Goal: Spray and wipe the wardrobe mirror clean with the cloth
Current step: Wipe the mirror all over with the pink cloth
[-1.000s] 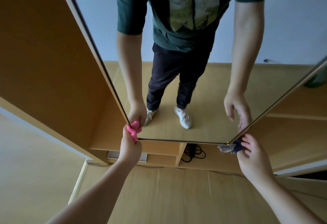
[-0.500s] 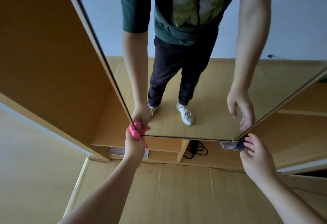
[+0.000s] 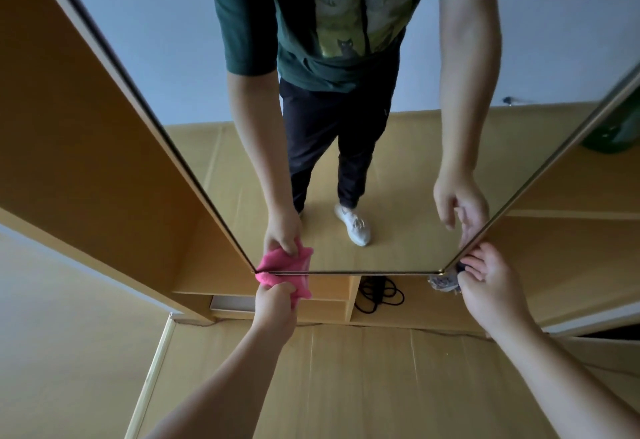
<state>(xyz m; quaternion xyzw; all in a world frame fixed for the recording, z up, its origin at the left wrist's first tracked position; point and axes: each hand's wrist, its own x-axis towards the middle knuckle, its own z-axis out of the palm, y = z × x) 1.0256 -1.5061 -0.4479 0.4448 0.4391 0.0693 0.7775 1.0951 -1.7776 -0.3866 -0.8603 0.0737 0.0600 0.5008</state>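
Wardrobe mirror: tall, thin-framed glass panel, upright in front of the person.
Left hand: bunches the pink fluffy cloth at the lower left corner.
Right hand: fingers reach the lower right edge; I cannot tell whether they grip it.
Risk: the cloth may slip below the bottom edge and miss the glass, and a hard push may swing the panel.
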